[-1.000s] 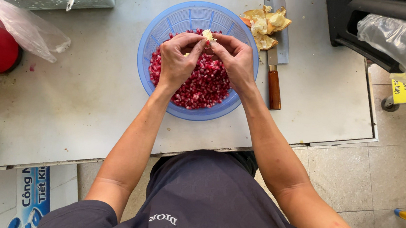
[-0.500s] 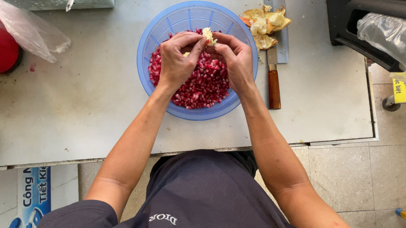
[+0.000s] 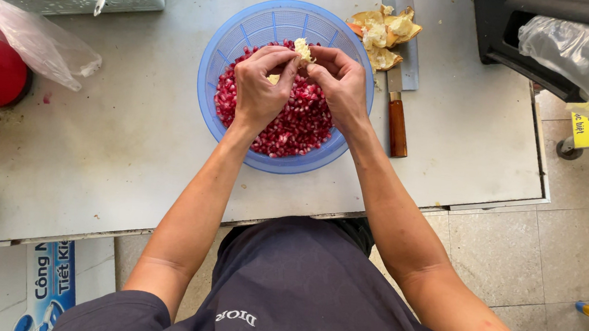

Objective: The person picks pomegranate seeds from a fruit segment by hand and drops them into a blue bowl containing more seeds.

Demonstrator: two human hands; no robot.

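both hands, left hand (image 3: pixel 262 88) and right hand (image 3: pixel 340 84), pinch a pale pomegranate piece (image 3: pixel 303 49) over the blue basket (image 3: pixel 249 30) of red seeds (image 3: pixel 298 123); cleaver (image 3: pixel 397 82) under peel scraps (image 3: pixel 384 28) just right, plastic bag (image 3: pixel 42 44) left.

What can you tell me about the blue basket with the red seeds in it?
The blue basket is round, looks like plastic, and has slotted walls like a strainer. It sits upright on the grey table, near the front edge. A heap of red pomegranate seeds fills its bottom. The left hand and right hand work over it, pinching a pale bit of pith.
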